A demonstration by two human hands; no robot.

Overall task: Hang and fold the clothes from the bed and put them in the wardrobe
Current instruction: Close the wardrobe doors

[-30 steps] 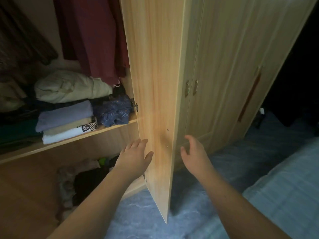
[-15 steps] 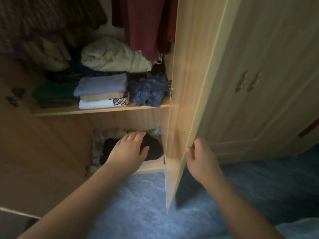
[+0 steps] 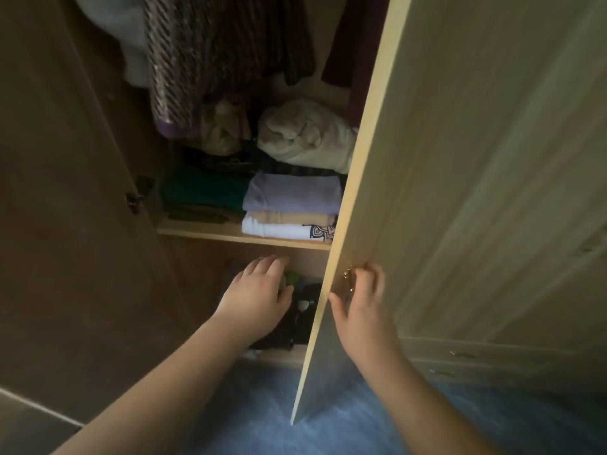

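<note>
We face a tall light-wood wardrobe (image 3: pixel 492 159) with both doors of one section open. Its dark brown left door (image 3: pixel 65 192) swings out to our left. Its pale wooden right door (image 3: pixel 377 192) stands edge-on before us. A mottled blue floor (image 3: pixel 328 421) lies beneath.

The clothes we can see are all inside the wardrobe. A brown-and-white striped hanging garment (image 3: pixel 170 60) fills the upper part, and a dark maroon hanging garment (image 3: pixel 348 44) shows beside the right door's edge. Below them, on the pale wooden shelf (image 3: pixel 230 236), a cream rolled bundle of cloth (image 3: pixel 305 139) lies on top of darker pieces. A dark green folded garment (image 3: pixel 203 192) lies to the left. Next to it is a neat stack: a lilac folded top (image 3: pixel 292 193) on a beige folded piece (image 3: pixel 289 217), on a white folded shirt with a dark print (image 3: pixel 272 229). A heap of black clothes (image 3: pixel 302 316) lies in the compartment under the shelf.

Our left hand (image 3: pixel 256 297) reaches into that lower compartment palm down, fingers stretched and loosely spread above the black heap. We cannot tell whether it touches. Our right hand (image 3: pixel 361 297) curls its fingers round the small brass-coloured metal handle (image 3: pixel 347 279) on the right door's outer face.
</note>
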